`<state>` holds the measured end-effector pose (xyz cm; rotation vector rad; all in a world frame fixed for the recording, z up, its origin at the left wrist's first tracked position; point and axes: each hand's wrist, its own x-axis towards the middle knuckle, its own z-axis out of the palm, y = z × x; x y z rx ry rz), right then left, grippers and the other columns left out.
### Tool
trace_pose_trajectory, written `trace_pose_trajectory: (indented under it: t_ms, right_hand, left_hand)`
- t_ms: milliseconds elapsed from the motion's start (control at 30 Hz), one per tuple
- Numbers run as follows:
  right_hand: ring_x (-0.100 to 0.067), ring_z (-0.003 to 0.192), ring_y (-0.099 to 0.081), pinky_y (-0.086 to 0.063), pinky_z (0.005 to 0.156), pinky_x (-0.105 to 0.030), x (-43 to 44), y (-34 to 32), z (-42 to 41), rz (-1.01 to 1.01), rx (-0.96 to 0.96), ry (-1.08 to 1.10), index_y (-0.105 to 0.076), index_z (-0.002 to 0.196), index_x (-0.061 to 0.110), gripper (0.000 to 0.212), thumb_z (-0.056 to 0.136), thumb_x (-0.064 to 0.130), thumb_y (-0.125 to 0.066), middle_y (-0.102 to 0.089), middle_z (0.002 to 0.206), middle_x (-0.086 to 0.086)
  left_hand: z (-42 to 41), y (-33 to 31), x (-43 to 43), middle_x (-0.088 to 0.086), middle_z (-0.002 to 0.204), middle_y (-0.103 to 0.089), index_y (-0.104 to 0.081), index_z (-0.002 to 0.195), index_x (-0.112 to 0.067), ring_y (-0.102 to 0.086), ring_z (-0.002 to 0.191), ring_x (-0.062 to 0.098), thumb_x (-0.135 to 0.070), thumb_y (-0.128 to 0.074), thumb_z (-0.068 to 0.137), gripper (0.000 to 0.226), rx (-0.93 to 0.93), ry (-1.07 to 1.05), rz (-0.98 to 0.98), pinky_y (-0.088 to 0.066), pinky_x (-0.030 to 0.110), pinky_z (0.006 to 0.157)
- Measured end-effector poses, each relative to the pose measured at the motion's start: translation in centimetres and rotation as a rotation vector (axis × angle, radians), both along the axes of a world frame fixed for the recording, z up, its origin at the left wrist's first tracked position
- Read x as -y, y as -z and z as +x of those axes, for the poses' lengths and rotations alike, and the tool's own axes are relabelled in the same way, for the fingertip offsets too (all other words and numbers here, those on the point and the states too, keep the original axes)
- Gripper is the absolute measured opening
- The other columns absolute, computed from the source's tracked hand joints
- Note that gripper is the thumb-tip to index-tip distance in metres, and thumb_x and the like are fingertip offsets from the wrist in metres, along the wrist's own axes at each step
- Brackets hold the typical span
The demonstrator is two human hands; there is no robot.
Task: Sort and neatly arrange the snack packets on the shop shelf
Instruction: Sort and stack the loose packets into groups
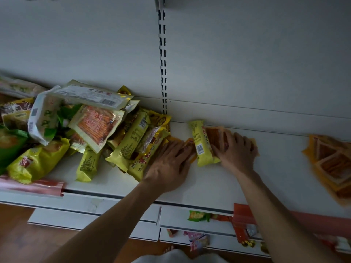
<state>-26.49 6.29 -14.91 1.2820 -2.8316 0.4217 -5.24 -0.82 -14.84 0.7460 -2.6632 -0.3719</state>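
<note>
Left hand (169, 162) flat on shelf (209, 185); right hand (235, 150) presses orange packet (213, 135).

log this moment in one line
left hand: flat on orange packets | right hand: same | yellow packet: across them, between hands | mixed pile: unsorted

Both arms reach forward; left hand (169, 164) and right hand (235, 150) lie palm-down, fingers seemingly straight.

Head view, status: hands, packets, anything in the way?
Left hand and right hand both flat on orange packets. Yellow packet lies between them, on top. Unsorted pile crowds the left.
</note>
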Motion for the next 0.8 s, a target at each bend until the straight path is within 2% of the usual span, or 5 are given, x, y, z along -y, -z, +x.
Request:
trace_pose_trajectory:
  t_ms: [167,233,367,600,800]
  right_hand:
    - [-0.032,0.127,-0.043,-0.033,0.102,-0.045,-1.1,-1.0,-1.4,-0.112,0.116,0.020,-0.048,0.136,0.024,0.058,0.083,0.044,-0.062,-0.054,0.134,-0.006]
    - [-0.034,0.134,-0.035,-0.028,0.107,-0.048,-1.7,-1.0,-1.6,-0.071,0.137,0.065,-0.042,0.142,0.028,0.065,0.083,0.048,-0.061,-0.047,0.142,-0.007]
    - [-0.036,0.145,-0.014,-0.013,0.114,-0.054,-2.6,-0.7,-2.1,0.115,0.157,0.094,-0.024,0.150,0.038,0.074,0.086,0.063,-0.050,-0.025,0.156,-0.011]
    - [-0.039,0.120,-0.045,-0.040,0.096,-0.040,-2.6,-2.8,-2.9,0.047,0.252,0.113,-0.044,0.138,0.035,0.068,0.077,0.052,-0.068,-0.051,0.129,-0.011]
    - [-0.039,0.119,-0.045,-0.040,0.090,-0.036,-3.7,-3.6,-4.2,0.010,0.444,0.216,-0.041,0.139,0.026,0.074,0.074,0.031,-0.076,-0.049,0.126,-0.017]
  left_hand:
    - [-3.0,-0.6,0.5,0.015,0.145,-0.048,-0.043,0.145,-0.007,-0.039,0.138,0.032,-0.032,-0.047,0.101,0.051,0.045,0.128,0.005,-0.017,0.043,0.120]
    - [-3.4,-0.3,0.7,0.012,0.154,-0.036,-0.034,0.150,-0.017,-0.024,0.145,0.029,-0.040,-0.041,0.102,0.054,0.104,0.098,0.010,-0.008,0.040,0.121]
    - [-3.0,0.3,0.3,0.012,0.156,-0.028,-0.037,0.147,-0.019,-0.015,0.147,0.031,-0.056,-0.032,0.098,0.062,0.196,-0.078,-0.034,-0.016,0.042,0.118]
    - [-5.8,-0.7,0.3,0.011,0.157,-0.028,-0.032,0.150,-0.011,-0.026,0.144,0.028,-0.030,-0.055,0.095,0.062,0.087,-0.071,0.252,-0.019,0.031,0.117]
    - [-7.5,-1.1,0.5,0.006,0.143,-0.042,-0.038,0.144,-0.028,-0.034,0.132,0.031,-0.032,-0.055,0.091,0.056,0.186,-0.196,0.114,-0.034,0.045,0.105]
